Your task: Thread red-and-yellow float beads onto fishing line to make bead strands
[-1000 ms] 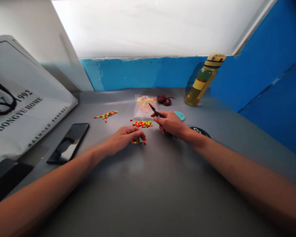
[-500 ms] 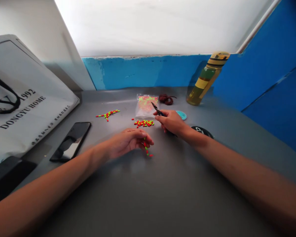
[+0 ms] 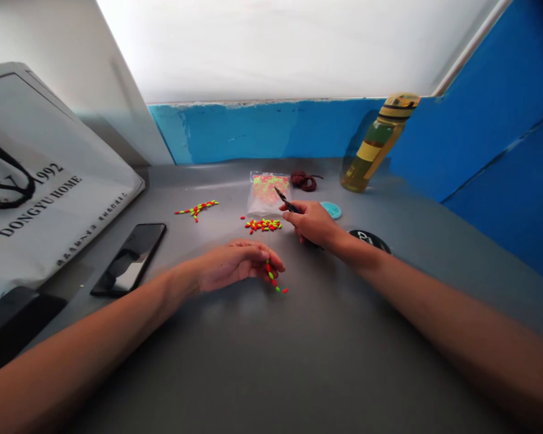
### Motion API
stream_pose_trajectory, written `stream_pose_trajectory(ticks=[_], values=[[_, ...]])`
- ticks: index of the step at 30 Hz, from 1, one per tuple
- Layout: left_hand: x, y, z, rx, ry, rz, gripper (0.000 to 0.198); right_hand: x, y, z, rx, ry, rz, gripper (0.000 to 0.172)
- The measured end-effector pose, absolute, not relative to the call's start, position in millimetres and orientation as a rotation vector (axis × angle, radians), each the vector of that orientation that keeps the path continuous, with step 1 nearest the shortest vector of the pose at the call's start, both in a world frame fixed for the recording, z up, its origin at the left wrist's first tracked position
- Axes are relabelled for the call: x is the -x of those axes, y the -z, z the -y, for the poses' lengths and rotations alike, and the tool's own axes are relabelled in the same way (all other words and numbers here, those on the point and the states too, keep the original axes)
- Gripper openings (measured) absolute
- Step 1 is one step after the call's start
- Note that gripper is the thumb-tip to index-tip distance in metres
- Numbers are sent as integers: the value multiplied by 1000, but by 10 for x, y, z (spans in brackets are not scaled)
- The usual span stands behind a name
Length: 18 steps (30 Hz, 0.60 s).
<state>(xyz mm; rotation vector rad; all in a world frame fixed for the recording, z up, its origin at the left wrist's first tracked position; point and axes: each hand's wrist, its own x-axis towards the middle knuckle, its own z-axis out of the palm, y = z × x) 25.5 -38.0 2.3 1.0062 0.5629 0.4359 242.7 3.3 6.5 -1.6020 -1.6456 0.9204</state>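
Between the thumb and fingers of my left hand [image 3: 242,262] hangs a short string of beads [image 3: 271,275], red and yellow-green, its lower end trailing to the right. My right hand [image 3: 314,222] is closed around dark-handled pliers [image 3: 284,198], their narrow tip pointing up and to the left. A heap of loose red and yellow-green beads [image 3: 263,225] lies on the grey table just beyond my hands. Behind the heap is a clear bag of beads [image 3: 269,191], partly covered by the pliers' tip. Farther left rests a joined, branching group of beads [image 3: 196,210].
A dark red cord bundle [image 3: 305,180] lies beside the bag. Right of it are a light blue disc [image 3: 330,210] and a black round object [image 3: 370,240], partly behind my forearm. A bottle [image 3: 374,147] stands back right; a phone [image 3: 130,259] and large white bag [image 3: 45,175] are left.
My left hand has shifted slightly right, and the bead string's lower end has swung right and a little nearer to me. My right hand with the pliers has hardly moved.
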Motion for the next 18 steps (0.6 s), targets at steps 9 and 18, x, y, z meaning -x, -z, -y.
stream_pose_trajectory(ticks=[9,18], values=[[-228,28,355,-1012,-403,-540,13,-2416,-68,-19,1610,-891,1676,34],[-222,5,347,-1025,-360,-591,17,-2405,-65,-9,1600,-778,1770,36]])
